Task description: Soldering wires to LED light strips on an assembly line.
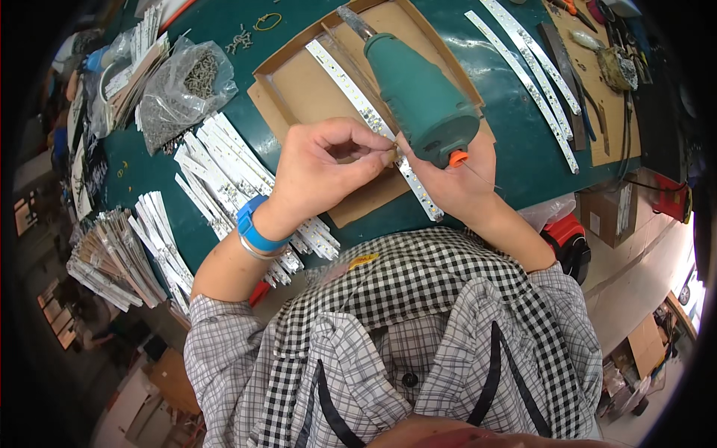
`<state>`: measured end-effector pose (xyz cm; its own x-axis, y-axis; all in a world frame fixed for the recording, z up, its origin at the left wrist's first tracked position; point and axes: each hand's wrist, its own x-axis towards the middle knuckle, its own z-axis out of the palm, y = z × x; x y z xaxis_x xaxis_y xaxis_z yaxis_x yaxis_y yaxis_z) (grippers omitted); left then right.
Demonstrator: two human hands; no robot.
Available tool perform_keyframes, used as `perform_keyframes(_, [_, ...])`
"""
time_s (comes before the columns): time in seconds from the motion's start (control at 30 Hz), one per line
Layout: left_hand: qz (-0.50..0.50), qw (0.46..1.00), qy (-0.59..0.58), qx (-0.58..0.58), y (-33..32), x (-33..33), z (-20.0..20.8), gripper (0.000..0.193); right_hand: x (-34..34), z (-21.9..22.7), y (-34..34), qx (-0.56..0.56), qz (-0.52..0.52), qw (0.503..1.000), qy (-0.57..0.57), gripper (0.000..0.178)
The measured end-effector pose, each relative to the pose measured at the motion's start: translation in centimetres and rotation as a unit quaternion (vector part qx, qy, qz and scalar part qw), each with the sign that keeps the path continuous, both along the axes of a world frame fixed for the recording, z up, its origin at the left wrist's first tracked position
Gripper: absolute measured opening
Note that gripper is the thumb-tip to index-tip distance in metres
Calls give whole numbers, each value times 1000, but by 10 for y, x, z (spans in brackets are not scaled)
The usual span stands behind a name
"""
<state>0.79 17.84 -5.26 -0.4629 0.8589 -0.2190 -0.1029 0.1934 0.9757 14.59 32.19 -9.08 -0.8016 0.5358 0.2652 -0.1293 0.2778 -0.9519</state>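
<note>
A long white LED strip board (343, 82) lies slanting across a shallow cardboard box (299, 89), its near end reaching past the box's edge. My left hand (328, 160), with a blue band on the wrist, pinches thumb and forefinger together at the strip's middle. What sits in that pinch is too small to name. My right hand (455, 187) is around the rear of a green tapered power tool (422, 97) with a metal nozzle and an orange cord end. Its thumb presses beside the strip near my left fingertips. The tool hides most of the right fingers.
Bundled LED strips (231, 168) lie at the left, near a plastic bag (187, 93) of small metal parts. Loose screws (240, 41) are scattered at the far side. More strips (523, 82) lie at the right, beside a wooden board (597, 89) with tools.
</note>
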Motion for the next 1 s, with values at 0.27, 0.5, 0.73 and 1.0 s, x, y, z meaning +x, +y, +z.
perform_keyframes(0.27, [50, 983, 168, -50, 2, -24, -24, 11, 7, 2, 7, -69, -37, 993, -92, 38])
perform_keyframes(0.5, [49, 926, 367, -73, 8, -29, -34, 9, 19, 6, 19, -88, -65, 991, -73, 20])
perform_keyframes(0.73, [40, 921, 382, -70, 8, -29, -37, 9, 25, 12, 23, -127, -48, 988, -76, 22])
perform_keyframes(1.0, [17, 912, 400, -85, 5, -29, -39, 12, 32, 22, 26, -154, -34, 980, -121, 19])
